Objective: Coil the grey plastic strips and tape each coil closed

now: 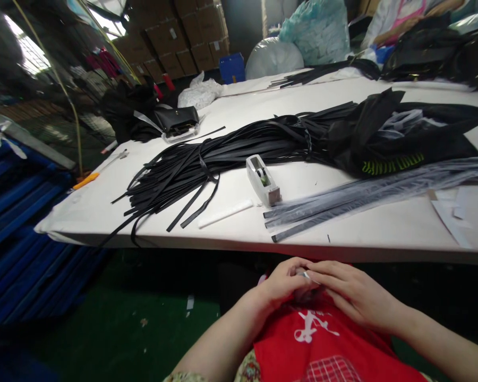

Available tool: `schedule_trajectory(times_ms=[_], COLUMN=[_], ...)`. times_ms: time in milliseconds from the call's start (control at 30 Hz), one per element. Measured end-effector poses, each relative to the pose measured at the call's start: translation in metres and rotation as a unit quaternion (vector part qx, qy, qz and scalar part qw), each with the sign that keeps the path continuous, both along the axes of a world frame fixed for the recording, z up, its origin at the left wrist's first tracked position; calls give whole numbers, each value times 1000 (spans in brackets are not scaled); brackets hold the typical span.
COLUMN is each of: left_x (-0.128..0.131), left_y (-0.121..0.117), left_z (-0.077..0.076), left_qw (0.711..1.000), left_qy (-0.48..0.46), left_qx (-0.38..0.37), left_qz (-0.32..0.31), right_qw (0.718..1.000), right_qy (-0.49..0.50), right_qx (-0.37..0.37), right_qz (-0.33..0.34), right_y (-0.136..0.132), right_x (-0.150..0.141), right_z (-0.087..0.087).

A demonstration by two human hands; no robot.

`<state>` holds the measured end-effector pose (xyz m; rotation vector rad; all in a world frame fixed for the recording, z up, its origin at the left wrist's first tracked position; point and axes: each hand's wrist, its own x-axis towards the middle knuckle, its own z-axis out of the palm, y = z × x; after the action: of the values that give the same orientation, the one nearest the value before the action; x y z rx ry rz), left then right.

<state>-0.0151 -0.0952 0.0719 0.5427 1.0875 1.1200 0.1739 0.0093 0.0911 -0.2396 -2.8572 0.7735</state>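
item [303, 274] mostly hidden by left grip [283, 278], co-worker [400, 26] cropped at top, blurred blue stack [24, 212]

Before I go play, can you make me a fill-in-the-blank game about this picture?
1. The left hand and right hand are by the ____ apron.
2. The table under the tape dispenser has a ____ cover.
3. The big bundle of loose straps is ____.
4. The floor is ____.

Missing words: red; white; black; green.
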Motion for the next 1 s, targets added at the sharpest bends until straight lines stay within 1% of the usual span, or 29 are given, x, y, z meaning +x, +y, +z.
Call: schedule_trajectory(times_ms=[67,167,233,300,367,400,467,533,600,667,733,767,833,900,1000], left_x=[0,-5,-11,-18,-24,-26,-27,-24,-21,-18,-18,-18,-20,-21,-21], left_y=[2,2,-2,-7,-14,-17,-23,-27,-31,-33,-34,-34,-35,-36,-35], left_z=[3,8,7,4,-1,-4,-7,-8,-7,-6,-5,-5,-7,-10,-13], left_qw=[998,993,994,996,996,995,994,991,988,987,988,988,989,990,988], left_qy=[-48,-79,-56,-4,33,44,65,96,120,131,128,125,117,108,105], left_qx=[-23,-30,-28,-13,-1,0,-5,-11,-16,-23,-28,-29,-30,-28,-29], left_qz=[36,83,95,92,84,85,87,94,94,91,86,84,83,90,107], right_qw=[1000,1000,999,998,996,993,981,955,923,900,893,890,886,882,880], right_qy=[9,25,36,49,71,90,131,143,111,76,54,49,53,75,102], right_qx=[0,-10,-26,-45,-58,-64,-84,-141,-225,-286,-316,-328,-345,-353,-356], right_qz=[-7,-6,1,10,-4,-32,-118,-218,-292,-319,-315,-311,-305,-301,-296], right_y=[3,5,4,7,20,32,62,97,127,145,153,154,151,145,133], right_x=[-3,-10,-18,-28,-45,-57,-88,-128,-168,-203,-226,-233,-237,-232,-216], right_z=[-4,-8,-10,-12,-14,-15,-11,-5,1,4,4,4,5,7,7])
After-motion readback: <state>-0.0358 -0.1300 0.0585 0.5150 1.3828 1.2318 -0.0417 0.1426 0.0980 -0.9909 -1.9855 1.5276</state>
